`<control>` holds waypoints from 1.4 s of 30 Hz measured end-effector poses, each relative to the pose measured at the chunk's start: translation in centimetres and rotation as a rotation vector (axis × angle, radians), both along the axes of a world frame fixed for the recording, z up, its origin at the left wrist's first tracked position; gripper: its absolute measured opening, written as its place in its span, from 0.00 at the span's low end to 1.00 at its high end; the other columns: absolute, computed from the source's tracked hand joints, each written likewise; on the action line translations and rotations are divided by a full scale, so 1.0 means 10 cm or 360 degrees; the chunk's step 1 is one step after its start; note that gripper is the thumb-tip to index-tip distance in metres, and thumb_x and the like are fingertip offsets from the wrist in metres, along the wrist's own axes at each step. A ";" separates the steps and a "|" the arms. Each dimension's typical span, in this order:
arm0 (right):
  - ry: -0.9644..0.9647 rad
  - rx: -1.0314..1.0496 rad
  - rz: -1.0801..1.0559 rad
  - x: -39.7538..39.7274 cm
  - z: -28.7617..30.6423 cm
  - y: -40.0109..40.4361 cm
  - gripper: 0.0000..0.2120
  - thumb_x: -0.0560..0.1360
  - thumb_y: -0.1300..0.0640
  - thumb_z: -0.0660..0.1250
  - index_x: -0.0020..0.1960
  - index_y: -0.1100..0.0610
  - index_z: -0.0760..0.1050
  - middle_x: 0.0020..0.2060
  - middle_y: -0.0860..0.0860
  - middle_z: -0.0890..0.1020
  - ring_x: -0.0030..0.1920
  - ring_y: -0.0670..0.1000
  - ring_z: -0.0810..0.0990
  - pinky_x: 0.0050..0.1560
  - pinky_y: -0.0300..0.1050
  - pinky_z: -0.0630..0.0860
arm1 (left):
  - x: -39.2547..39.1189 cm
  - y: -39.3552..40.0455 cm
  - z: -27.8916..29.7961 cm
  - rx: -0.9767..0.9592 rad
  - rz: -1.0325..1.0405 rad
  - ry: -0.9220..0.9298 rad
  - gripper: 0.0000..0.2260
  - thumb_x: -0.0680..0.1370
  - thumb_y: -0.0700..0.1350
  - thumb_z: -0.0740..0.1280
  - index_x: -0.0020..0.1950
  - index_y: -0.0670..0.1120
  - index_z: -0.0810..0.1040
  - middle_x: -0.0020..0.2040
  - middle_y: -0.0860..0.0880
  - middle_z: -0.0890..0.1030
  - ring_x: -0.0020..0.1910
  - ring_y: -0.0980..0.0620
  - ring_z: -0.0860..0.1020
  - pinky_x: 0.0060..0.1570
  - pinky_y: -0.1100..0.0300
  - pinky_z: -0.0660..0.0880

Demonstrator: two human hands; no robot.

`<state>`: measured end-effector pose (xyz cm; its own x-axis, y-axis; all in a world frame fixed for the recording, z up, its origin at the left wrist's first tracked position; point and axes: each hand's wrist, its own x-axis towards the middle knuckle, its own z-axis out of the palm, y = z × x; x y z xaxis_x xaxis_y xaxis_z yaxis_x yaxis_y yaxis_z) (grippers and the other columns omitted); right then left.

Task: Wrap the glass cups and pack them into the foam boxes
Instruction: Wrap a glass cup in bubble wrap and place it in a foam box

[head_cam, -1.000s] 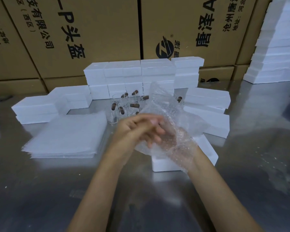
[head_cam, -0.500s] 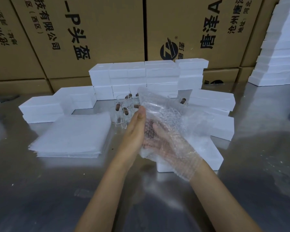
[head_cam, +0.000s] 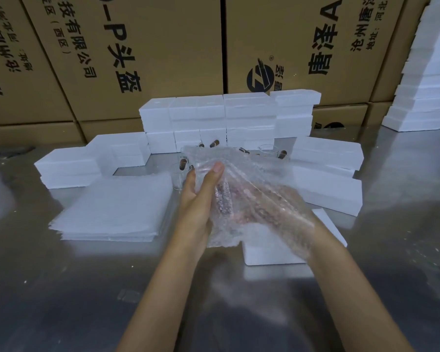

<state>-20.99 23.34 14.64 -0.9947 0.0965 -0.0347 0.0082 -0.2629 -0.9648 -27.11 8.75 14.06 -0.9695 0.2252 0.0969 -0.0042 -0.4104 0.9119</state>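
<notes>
I hold a sheet of clear bubble wrap (head_cam: 252, 174) between both hands above the steel table. My left hand (head_cam: 201, 196) presses flat against its left side, fingers straight and pointing up. My right hand (head_cam: 272, 209) lies under the wrap and shows only dimly through it, its fingers stretched toward the left hand. A dark, blurred shape (head_cam: 224, 199) sits inside the wrap between my palms. Several bare glass cups (head_cam: 178, 179) with brown handles stand just behind my hands. A white foam box (head_cam: 264, 252) lies on the table below my right wrist.
A stack of thin white foam sheets (head_cam: 112, 212) lies to the left. Closed foam boxes (head_cam: 214, 118) are piled at the back and to the right (head_cam: 325, 158). A tall foam stack (head_cam: 427, 92) stands at far right. Cardboard cartons (head_cam: 163, 47) wall off the back.
My left hand has uncurled from over the bundle and now stands flat against its side. The wrap has flattened and spread over my right hand.
</notes>
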 end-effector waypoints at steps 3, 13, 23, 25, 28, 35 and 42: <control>0.0256 -0.0098 -0.0072 0.04 0.09 0.21 0.13 0.80 0.66 0.61 0.63 0.64 0.78 0.56 0.59 0.84 0.58 0.56 0.83 0.60 0.51 0.79 | 0.02 0.04 -0.01 0.0014 0.0006 -0.0021 0.56 0.53 0.71 0.80 0.78 0.58 0.64 0.73 0.57 0.73 0.72 0.55 0.71 0.73 0.45 0.63; 0.0350 0.0426 -0.1190 -0.01 -0.02 0.51 0.14 0.76 0.66 0.60 0.42 0.53 0.81 0.35 0.48 0.85 0.35 0.48 0.83 0.41 0.41 0.77 | -0.09 -0.17 0.06 0.0577 0.0016 -0.0233 0.32 0.74 0.48 0.71 0.75 0.40 0.68 0.71 0.39 0.75 0.69 0.39 0.75 0.69 0.40 0.71; 0.0399 0.1006 -0.0007 -0.01 -0.08 -0.06 0.09 0.74 0.39 0.70 0.51 0.38 0.82 0.50 0.30 0.82 0.54 0.30 0.77 0.52 0.25 0.72 | -0.07 -0.07 0.05 0.0879 -0.0215 -0.0309 0.22 0.82 0.53 0.62 0.72 0.44 0.73 0.67 0.42 0.79 0.66 0.43 0.78 0.63 0.47 0.76; 0.0387 0.0733 -0.0224 -0.05 -0.11 -0.12 0.07 0.75 0.44 0.72 0.50 0.44 0.84 0.46 0.35 0.85 0.49 0.33 0.81 0.50 0.29 0.74 | -0.07 -0.05 0.02 0.0822 -0.0265 -0.0272 0.23 0.81 0.51 0.63 0.74 0.43 0.72 0.69 0.41 0.78 0.66 0.42 0.77 0.58 0.46 0.77; 0.0292 0.0519 -0.0457 -0.09 -0.13 -0.15 0.05 0.78 0.53 0.69 0.44 0.47 0.82 0.37 0.39 0.85 0.39 0.37 0.83 0.41 0.29 0.74 | -0.12 -0.12 -0.03 0.0623 -0.0341 -0.0173 0.23 0.80 0.47 0.65 0.73 0.41 0.72 0.69 0.39 0.77 0.69 0.38 0.74 0.67 0.42 0.73; 0.0279 0.0322 -0.0643 -0.13 -0.15 -0.10 0.07 0.80 0.58 0.65 0.47 0.51 0.81 0.35 0.43 0.85 0.31 0.46 0.78 0.35 0.36 0.78 | -0.28 -0.53 -0.12 -0.0279 -0.0363 -0.0003 0.29 0.68 0.40 0.74 0.69 0.43 0.74 0.62 0.44 0.82 0.61 0.44 0.81 0.60 0.51 0.77; 0.0214 0.0563 -0.0503 -0.32 -0.08 -0.23 0.06 0.76 0.59 0.67 0.52 0.52 0.78 0.45 0.51 0.84 0.44 0.46 0.82 0.42 0.35 0.77 | -0.30 -0.66 -0.17 -0.1062 -0.0250 0.0143 0.32 0.62 0.43 0.80 0.63 0.51 0.73 0.56 0.51 0.84 0.54 0.53 0.83 0.54 0.55 0.80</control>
